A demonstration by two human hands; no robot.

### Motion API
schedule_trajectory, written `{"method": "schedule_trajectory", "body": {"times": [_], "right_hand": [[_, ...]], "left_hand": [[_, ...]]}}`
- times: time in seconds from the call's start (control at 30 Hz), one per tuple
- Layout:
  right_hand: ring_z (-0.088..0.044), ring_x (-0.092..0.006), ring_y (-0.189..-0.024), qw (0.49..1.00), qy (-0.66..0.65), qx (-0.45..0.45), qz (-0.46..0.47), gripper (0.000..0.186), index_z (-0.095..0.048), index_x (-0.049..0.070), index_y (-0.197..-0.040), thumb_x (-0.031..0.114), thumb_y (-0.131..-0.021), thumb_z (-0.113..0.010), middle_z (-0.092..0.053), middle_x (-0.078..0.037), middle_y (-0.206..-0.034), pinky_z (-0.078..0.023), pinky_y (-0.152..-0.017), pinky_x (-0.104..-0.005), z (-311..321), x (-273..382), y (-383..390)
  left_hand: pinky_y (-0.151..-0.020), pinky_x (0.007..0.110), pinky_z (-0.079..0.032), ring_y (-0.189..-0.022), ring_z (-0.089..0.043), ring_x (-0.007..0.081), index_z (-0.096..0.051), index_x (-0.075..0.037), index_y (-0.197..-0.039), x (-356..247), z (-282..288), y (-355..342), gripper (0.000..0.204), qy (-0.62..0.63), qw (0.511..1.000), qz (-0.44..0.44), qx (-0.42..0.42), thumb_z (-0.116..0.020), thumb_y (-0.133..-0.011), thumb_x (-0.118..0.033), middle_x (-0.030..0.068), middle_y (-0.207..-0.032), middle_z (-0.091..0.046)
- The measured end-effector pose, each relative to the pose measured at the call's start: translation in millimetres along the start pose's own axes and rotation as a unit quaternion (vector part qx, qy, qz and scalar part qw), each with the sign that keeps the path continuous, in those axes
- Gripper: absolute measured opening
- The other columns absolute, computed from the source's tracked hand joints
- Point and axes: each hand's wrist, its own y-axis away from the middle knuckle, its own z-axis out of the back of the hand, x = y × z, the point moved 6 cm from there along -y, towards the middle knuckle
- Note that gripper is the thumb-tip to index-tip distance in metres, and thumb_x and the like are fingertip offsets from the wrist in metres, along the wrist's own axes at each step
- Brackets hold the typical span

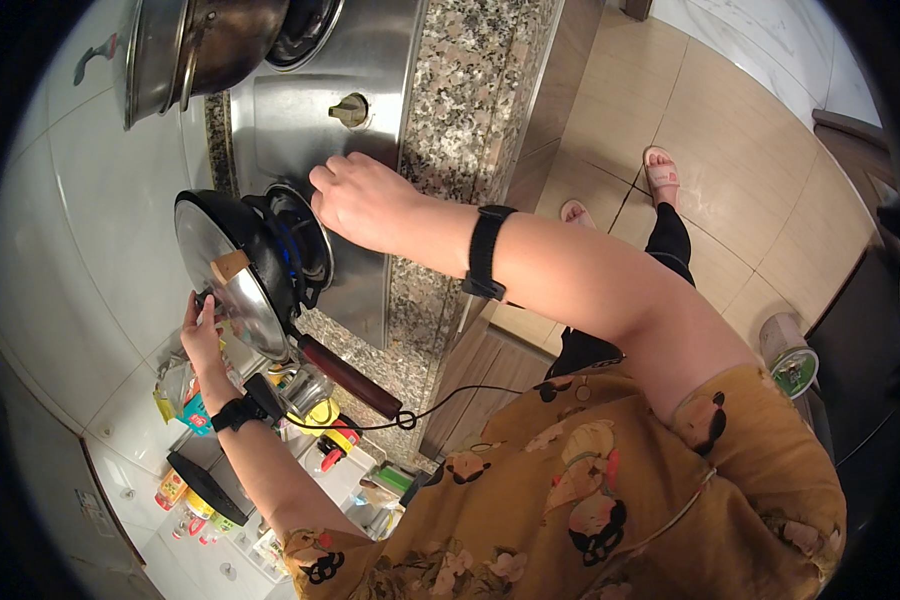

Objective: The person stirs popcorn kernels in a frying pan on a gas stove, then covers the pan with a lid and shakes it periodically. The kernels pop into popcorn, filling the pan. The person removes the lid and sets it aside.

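A black wok [270, 225] with a long dark wooden handle [350, 375] sits on the left-front burner of the steel stove [370, 310], blue flame showing beneath it. Its steel lid [260, 315] is tilted toward my left, with a small wooden piece [228, 264] on it. My left hand [202, 335] has its fingers closed at the lid's dark knob. My right hand [360, 200] is curled low over the stove beside the burner; what its fingertips grip is hidden. A visible stove knob [349, 110] lies just beyond it.
Steel pots [200, 45] stand on the far burner. Behind my left arm are packages [175, 390], bottles and trays on the counter. A granite edge [450, 120] runs alongside the stove. My slippered feet [661, 170] are on the tiled floor, near a bin [790, 355].
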Motion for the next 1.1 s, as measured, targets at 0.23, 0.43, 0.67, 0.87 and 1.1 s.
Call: {"method": "schedule_trajectory", "body": {"times": [0.23, 0.43, 0.67, 0.87, 1.1], "right_hand": [[-0.068, -0.0285, -0.087, 0.892, -0.285, 0.324, -0.135, 0.035, -0.070, -0.001, -0.094, 0.033, -0.096, -0.059, -0.067, -0.016, -0.092, -0.058, -0.075, -0.0443, -11.4, 48.7, 62.2], [-0.064, -0.0248, -0.084, 0.923, -0.236, 0.253, -0.167, 0.062, -0.043, -0.002, -0.135, 0.032, -0.090, -0.069, -0.053, -0.019, -0.118, -0.059, -0.067, -0.0357, 55.9, 79.7, 25.3], [-0.055, -0.0256, -0.105, 0.986, 0.125, 0.077, 0.079, 0.046, -0.061, 0.014, -0.120, 0.025, -0.078, -0.075, -0.053, -0.010, -0.118, -0.050, -0.083, -0.0378, 97.5, 139.0, -61.1], [-0.059, -0.0267, -0.105, 0.928, 0.251, 0.255, 0.103, 0.022, -0.074, 0.010, -0.099, 0.017, -0.084, -0.060, -0.063, -0.010, -0.103, -0.052, -0.084, -0.0386, 44.0, 147.2, -85.5], [-0.064, -0.0282, -0.096, 0.937, 0.235, 0.196, 0.170, 0.018, -0.074, 0.014, -0.092, 0.019, -0.084, -0.059, -0.063, -0.010, -0.092, -0.054, -0.081, -0.0381, 87.9, 152.4, -93.6]], "left_hand": [[-0.059, 0.023, -0.043, -0.076, -0.060, 0.0062, -0.053, -0.013, -0.141, 7.0, 2.9, -5.1, 0.053, 0.004, 1.000, -0.021, 0.022, -0.070, -0.092, -0.025, -0.0021, -0.101, -0.068], [-0.063, 0.026, -0.049, -0.077, -0.063, 0.0110, -0.056, -0.003, -0.136, 14.1, -0.1, -4.0, 0.052, -0.028, 0.993, -0.116, -0.003, -0.072, -0.089, -0.021, 0.0049, -0.103, -0.070], [-0.092, 0.041, -0.050, -0.104, -0.064, 0.0383, -0.067, -0.006, -0.122, -4.0, 0.3, -2.0, 0.048, -0.076, 0.976, -0.184, -0.088, -0.076, -0.079, -0.024, 0.0235, -0.111, -0.066], [-0.084, 0.043, -0.052, -0.097, -0.067, 0.0379, -0.066, -0.003, -0.119, -13.3, 5.5, 5.4, 0.047, -0.105, 0.963, -0.218, -0.116, -0.075, -0.078, -0.023, 0.0245, -0.099, -0.069], [-0.089, 0.043, -0.051, -0.102, -0.065, 0.0383, -0.068, -0.004, -0.118, -5.9, 9.0, 5.1, 0.046, -0.038, 0.979, -0.185, -0.081, -0.077, -0.076, -0.021, 0.0243, -0.106, -0.068]]}}
